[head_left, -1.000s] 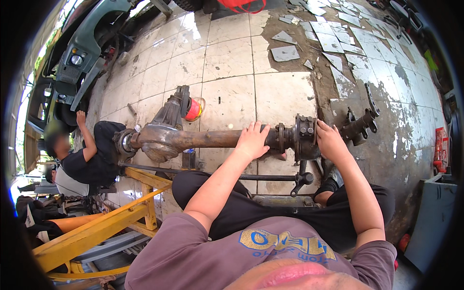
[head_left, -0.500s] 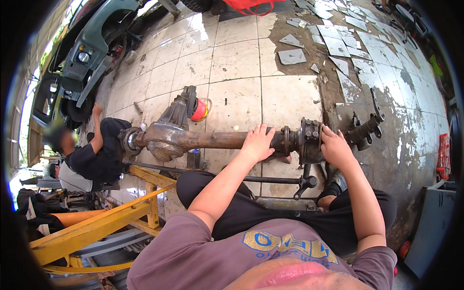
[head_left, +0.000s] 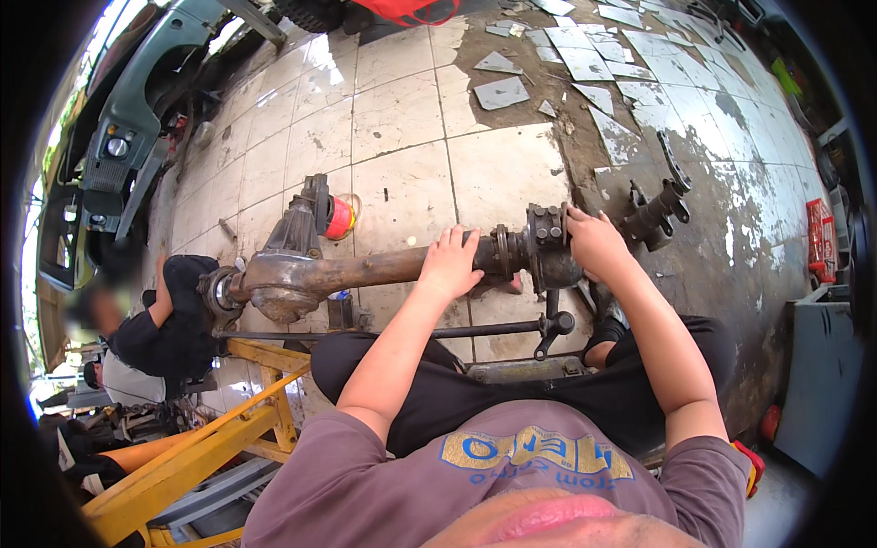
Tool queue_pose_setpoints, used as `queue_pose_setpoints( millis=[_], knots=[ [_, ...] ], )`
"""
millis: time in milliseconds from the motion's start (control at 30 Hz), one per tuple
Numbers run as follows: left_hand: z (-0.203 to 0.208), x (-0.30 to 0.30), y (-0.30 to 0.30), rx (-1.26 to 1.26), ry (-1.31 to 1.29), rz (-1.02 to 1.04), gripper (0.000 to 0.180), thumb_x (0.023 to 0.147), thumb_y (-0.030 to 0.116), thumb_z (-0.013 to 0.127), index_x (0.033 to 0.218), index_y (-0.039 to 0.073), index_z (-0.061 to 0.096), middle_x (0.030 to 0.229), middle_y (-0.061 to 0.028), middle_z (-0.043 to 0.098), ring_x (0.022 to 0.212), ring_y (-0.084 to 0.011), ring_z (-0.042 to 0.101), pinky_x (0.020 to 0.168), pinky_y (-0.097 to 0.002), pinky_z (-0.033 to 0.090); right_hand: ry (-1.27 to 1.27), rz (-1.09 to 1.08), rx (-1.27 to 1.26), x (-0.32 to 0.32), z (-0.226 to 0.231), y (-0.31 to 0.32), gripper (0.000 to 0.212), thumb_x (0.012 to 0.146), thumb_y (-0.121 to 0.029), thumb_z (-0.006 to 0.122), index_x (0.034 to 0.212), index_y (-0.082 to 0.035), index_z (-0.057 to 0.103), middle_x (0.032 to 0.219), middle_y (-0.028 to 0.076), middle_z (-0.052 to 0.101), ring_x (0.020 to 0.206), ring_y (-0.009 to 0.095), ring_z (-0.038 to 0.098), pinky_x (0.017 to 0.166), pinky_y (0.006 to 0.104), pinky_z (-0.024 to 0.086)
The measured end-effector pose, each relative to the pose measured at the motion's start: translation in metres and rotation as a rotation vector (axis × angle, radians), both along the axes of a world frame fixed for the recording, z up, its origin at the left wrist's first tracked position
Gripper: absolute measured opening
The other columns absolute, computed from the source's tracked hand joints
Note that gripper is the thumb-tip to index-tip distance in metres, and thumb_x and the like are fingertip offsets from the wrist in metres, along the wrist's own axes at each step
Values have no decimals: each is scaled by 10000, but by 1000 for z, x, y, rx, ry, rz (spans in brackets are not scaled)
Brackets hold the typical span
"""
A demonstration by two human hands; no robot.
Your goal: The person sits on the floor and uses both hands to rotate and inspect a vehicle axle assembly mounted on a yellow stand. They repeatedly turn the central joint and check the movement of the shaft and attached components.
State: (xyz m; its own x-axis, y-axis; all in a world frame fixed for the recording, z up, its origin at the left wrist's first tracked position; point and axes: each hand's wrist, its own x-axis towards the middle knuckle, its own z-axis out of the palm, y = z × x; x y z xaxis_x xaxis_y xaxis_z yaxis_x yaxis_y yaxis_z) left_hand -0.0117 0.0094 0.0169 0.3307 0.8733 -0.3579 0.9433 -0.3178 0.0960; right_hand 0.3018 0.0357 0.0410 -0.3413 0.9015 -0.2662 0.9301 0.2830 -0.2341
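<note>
A bare, worn vehicle axle (head_left: 375, 268) lies crosswise before me, its round differential housing (head_left: 281, 285) toward the left. My left hand (head_left: 448, 263) rests over the axle tube with its fingers stretched out, just left of a bolted flange (head_left: 501, 251). At the axle's right end is the steering knuckle (head_left: 550, 239), with several bolts on top. My right hand (head_left: 598, 245) is against the knuckle's outer face, its fingers bent around the rim; some fingertips are hidden. Below the axle runs a long dark tie rod (head_left: 457, 331), joined near the knuckle.
Another person (head_left: 151, 315) sits by the axle's left end. Yellow metal frame beams (head_left: 192, 454) stand at lower left. A spindle-like part (head_left: 653, 217) lies on the floor at right. Broken tiles (head_left: 585, 59) lie farther off. A red can (head_left: 340, 219) stands behind the axle.
The whole scene has shifted left in the picture as my view turned. Both hands keep about the same places on the axle.
</note>
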Motion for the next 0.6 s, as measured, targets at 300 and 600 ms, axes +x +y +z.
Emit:
queue_pose_setpoints(
  millis=[300,600],
  knots=[
    [-6,-1,1,16,13,-12,921,914,403,825,1665,112,378,1632,-225,416,1541,-393,390,1206,-530,428,93,8,75,8,-24,-5,392,939,-98,578,1305,2,672,1498,197,640,1330,380,640,1225,614,404],
    [-3,-1,0,24,13,-19,923,925,390,823,1669,99,361,1601,-229,434,1530,-401,404,1205,-542,436,157,4,56,11,-25,0,341,943,-100,562,1229,20,703,1416,180,683,1290,366,669,1187,604,449]
  ],
)
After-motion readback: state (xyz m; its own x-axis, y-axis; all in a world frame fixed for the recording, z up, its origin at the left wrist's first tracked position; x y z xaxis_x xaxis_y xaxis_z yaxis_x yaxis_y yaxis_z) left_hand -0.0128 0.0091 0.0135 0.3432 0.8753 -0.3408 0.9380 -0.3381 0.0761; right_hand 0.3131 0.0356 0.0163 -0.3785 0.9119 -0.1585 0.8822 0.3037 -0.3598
